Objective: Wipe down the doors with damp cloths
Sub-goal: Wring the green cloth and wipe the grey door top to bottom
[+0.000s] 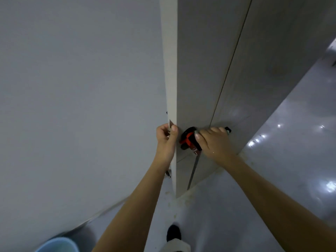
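Grey, glossy floor [272, 179] runs along the right of the head view, dotted with light reflections, and a plain pale wall [72, 88] fills the left. One door [200, 70] stands open between them, its narrow edge turned toward the camera. Two bare hands reach up to it. The left hand [166, 140] curls round the door's edge at the latch plate, thumb on the near side. The right hand [214, 140] lies on the door's face over the handle area, fingers bent around something pale that could be a cloth; too little shows to be sure. One black and orange device [190, 139] sits on the door just beside that hand. One blue bucket [56, 244] stands at the bottom left. One dark shoe [173, 232] shows below.
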`<state>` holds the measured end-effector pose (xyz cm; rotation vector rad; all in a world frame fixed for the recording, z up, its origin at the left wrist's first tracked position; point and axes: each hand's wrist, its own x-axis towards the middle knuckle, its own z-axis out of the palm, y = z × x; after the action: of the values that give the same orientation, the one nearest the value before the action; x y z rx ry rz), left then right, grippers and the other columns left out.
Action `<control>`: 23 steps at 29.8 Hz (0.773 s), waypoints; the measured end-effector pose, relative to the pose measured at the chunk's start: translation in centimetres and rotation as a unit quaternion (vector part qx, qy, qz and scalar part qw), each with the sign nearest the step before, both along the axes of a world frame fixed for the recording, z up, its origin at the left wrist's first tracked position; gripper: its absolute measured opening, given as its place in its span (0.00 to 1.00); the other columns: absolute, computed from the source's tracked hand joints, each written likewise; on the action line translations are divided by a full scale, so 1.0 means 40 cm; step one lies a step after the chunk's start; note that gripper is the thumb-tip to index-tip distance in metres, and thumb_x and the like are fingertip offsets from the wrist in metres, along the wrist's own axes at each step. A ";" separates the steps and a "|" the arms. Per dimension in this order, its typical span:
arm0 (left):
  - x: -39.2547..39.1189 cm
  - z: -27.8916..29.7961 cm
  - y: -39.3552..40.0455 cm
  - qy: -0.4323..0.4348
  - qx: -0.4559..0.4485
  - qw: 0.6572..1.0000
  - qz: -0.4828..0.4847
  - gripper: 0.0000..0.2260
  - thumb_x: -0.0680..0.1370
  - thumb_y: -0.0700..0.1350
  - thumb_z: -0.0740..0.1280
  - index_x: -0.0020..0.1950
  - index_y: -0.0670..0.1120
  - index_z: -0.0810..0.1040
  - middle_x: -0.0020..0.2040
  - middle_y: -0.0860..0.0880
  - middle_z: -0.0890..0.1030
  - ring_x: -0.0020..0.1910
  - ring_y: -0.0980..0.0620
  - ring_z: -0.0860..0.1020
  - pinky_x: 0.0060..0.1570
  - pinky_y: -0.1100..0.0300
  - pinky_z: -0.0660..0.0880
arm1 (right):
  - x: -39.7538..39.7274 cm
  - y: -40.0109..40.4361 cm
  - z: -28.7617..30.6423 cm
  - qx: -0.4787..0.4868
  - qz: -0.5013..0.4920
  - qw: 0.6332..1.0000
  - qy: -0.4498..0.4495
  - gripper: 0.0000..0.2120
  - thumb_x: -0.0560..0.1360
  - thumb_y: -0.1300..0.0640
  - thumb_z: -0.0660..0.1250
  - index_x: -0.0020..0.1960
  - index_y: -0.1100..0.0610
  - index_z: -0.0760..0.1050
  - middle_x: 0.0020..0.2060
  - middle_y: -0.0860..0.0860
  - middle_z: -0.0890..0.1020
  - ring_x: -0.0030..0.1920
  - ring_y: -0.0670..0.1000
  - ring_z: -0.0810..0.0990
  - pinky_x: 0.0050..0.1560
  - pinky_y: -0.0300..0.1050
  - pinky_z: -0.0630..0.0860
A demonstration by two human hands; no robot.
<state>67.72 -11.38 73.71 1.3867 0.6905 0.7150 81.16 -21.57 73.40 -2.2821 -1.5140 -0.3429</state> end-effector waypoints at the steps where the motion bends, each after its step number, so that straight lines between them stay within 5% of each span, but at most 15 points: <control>1: -0.003 -0.001 -0.039 -0.006 0.002 1.000 0.005 0.17 0.75 0.57 0.60 0.56 0.46 0.65 0.50 0.50 0.70 0.47 0.60 0.71 0.48 0.71 0.71 | -0.005 -0.041 -0.004 0.016 -0.011 1.000 0.003 0.23 0.79 0.49 0.49 0.38 0.60 0.76 0.30 0.54 0.79 0.34 0.56 0.75 0.41 0.49 0.59; 7: -0.026 -0.001 -0.287 -0.018 0.015 1.000 -0.009 0.14 0.73 0.56 0.63 0.50 0.48 0.66 0.48 0.50 0.71 0.40 0.67 0.72 0.43 0.72 0.71 | -0.061 -0.308 -0.031 0.062 -0.046 0.996 0.044 0.21 0.80 0.55 0.52 0.42 0.66 0.77 0.39 0.60 0.79 0.49 0.62 0.77 0.61 0.60 0.68; 11: -0.026 -0.005 -0.470 -0.020 0.042 0.998 -0.033 0.09 0.79 0.53 0.62 0.48 0.47 0.68 0.46 0.48 0.72 0.40 0.66 0.72 0.42 0.70 0.72 | -0.109 -0.482 -0.023 0.150 -0.131 0.971 0.129 0.20 0.81 0.53 0.54 0.50 0.68 0.77 0.48 0.63 0.80 0.57 0.63 0.76 0.64 0.61 0.68; 13: -0.020 -0.004 -0.547 -0.005 0.057 0.997 -0.057 0.12 0.77 0.54 0.59 0.48 0.45 0.70 0.47 0.43 0.73 0.43 0.60 0.74 0.44 0.67 0.73 | -0.118 -0.567 -0.028 0.174 -0.182 0.959 0.133 0.12 0.79 0.60 0.62 0.52 0.70 0.77 0.51 0.65 0.80 0.58 0.65 0.76 0.62 0.58 0.71; 17: 0.004 0.001 -0.675 0.036 0.070 0.989 -0.125 0.16 0.80 0.55 0.56 0.43 0.44 0.72 0.47 0.38 0.75 0.48 0.42 0.76 0.52 0.45 0.76 | -0.124 -0.733 -0.014 0.228 -0.269 0.925 0.139 0.08 0.72 0.69 0.69 0.50 0.71 0.77 0.48 0.65 0.79 0.53 0.64 0.75 0.55 0.46 0.73; 19: 0.020 0.011 -0.718 0.036 0.095 0.987 -0.122 0.11 0.82 0.52 0.56 0.45 0.49 0.74 0.49 0.43 0.74 0.49 0.49 0.76 0.51 0.50 0.76 | -0.138 -0.801 -0.001 0.274 -0.310 0.900 0.137 0.03 0.73 0.69 0.67 0.46 0.70 0.76 0.42 0.59 0.77 0.48 0.59 0.72 0.47 0.38 0.71; 21: 0.052 0.023 -0.753 0.021 0.131 0.984 -0.116 0.07 0.82 0.47 0.57 0.49 0.53 0.75 0.51 0.48 0.73 0.48 0.64 0.72 0.49 0.65 0.72 | -0.150 -0.864 0.009 0.324 -0.363 0.858 0.167 0.04 0.76 0.66 0.65 0.45 0.67 0.75 0.42 0.51 0.72 0.48 0.53 0.70 0.42 0.38 0.70; 23: 0.099 0.030 -0.774 0.019 0.167 0.976 -0.137 0.09 0.82 0.44 0.58 0.57 0.48 0.78 0.55 0.48 0.70 0.50 0.66 0.69 0.52 0.75 0.66 | -0.154 -0.911 0.013 0.349 -0.422 0.804 0.233 0.08 0.80 0.60 0.60 0.47 0.65 0.73 0.45 0.56 0.72 0.47 0.48 0.70 0.43 0.36 0.70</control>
<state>71.68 -42.36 74.90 1.7675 0.4072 0.6021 75.01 -58.01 73.91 -2.0279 -0.0078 -0.4261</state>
